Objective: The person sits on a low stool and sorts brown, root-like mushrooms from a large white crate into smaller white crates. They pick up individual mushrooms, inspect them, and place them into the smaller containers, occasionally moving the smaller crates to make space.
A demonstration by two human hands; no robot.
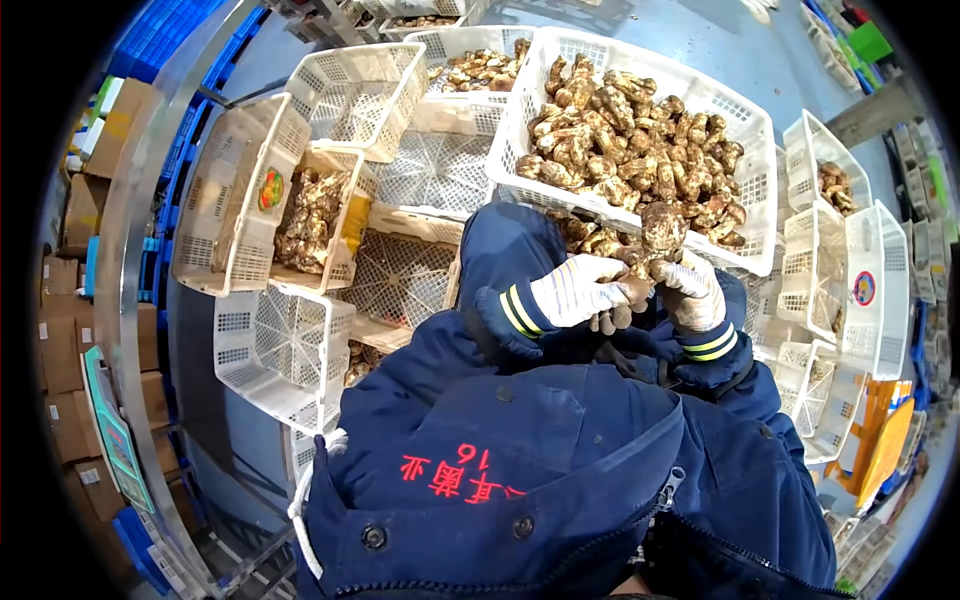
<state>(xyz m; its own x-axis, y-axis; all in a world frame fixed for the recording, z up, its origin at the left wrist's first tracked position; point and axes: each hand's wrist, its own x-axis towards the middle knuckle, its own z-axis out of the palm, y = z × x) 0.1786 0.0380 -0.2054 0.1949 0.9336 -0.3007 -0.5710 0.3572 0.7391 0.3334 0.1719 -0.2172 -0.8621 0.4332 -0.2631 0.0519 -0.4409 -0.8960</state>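
Both my hands wear striped knit gloves with soiled fingers and meet just in front of my navy jacket. A brown, dirt-covered mushroom (pixel 663 229) stands cap up between them. My right hand (pixel 691 289) grips its lower part with thumb and fingers. My left hand (pixel 589 292) is beside its stem, the fingers curled; whether it holds anything is hard to see. Beyond the hands, a large white plastic crate (pixel 763 187) is heaped with similar mushrooms (pixel 615 142). More mushrooms (pixel 600 241) lie below the crate's near edge, partly hidden by the left hand.
White crates surround me: a bare-bottomed one (pixel 435 169), one with dark mushrooms (pixel 337 262) at left, and one with a few mushrooms (pixel 862 169) at right. A metal post (pixel 124 262), cardboard boxes (pixel 60 337) and a teal scale (pixel 116 431) stand at far left.
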